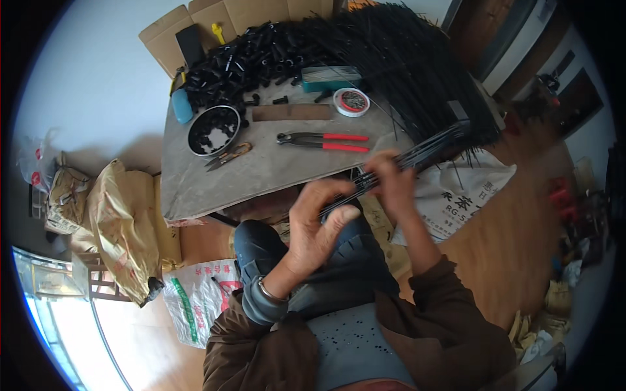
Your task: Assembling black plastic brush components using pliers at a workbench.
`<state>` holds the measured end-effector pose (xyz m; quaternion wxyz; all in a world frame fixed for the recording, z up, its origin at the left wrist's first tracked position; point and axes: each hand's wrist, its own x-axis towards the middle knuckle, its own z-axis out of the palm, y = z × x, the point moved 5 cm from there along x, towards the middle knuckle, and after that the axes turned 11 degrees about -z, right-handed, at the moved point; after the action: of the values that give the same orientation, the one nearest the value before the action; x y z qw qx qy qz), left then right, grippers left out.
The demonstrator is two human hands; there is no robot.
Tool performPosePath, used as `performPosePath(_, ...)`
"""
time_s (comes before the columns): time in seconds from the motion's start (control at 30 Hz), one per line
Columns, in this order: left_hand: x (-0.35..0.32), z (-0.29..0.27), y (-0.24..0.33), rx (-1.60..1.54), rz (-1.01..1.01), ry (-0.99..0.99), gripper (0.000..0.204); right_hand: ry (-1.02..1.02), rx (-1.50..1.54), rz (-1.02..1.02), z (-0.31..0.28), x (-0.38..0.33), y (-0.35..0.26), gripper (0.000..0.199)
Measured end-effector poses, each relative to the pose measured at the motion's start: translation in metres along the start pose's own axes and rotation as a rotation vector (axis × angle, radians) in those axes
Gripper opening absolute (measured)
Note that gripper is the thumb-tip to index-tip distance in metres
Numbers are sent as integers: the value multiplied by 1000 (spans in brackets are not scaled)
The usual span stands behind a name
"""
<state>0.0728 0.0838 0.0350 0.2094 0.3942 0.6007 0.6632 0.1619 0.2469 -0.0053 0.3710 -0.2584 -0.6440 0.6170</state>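
Observation:
A bundle of thin black rods (417, 155) slants above my lap, past the table's near edge. Round its middle my right hand (394, 182) is closed, somewhat smeared by motion. The bundle's lower end reaches into the gap between thumb and fingers of my left hand (316, 225). That hand is open, its thumb spread away from the fingers, the palm turned to the rod ends. Beyond my hands, red-handled pincers (326, 141) lie on the grey table (261, 169). A large heap of similar black rods (417, 65) covers the table's far right.
Black plastic parts (261, 55) are piled at the back, before cardboard (163, 39). A round bowl (214, 130), thread snips (229, 156), a wooden strip (293, 113), a red-and-white tub (352, 102) and a teal box (330, 78) sit nearer. Sacks (124, 228) stand left; a white sack (456, 195) lies right.

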Motion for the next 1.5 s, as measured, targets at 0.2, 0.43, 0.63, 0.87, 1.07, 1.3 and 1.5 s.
performPosePath(0.2,6,-7,7,52,39,133,33,-388,-347,-557,84,-47,54,16)
performPosePath(0.43,-13,-59,-23,162,-245,286,26,-485,-572,-461,113,-63,58,21)
performPosePath(0.63,-13,-91,-37,20,-225,-148,27,-641,207,-2,126,-50,26,20)
performPosePath(0.87,-10,-96,-41,78,-267,-158,28,-512,1,-168,123,-51,37,18)
performPosePath(1.07,-11,-94,-28,49,-127,-257,25,-567,241,8,127,-56,43,20)
performPosePath(1.3,-18,-97,-42,87,-192,-86,21,-685,279,10,128,-52,40,17)
performPosePath(1.5,-14,-92,-65,-193,-294,-15,27,-717,250,-14,127,-40,31,15)
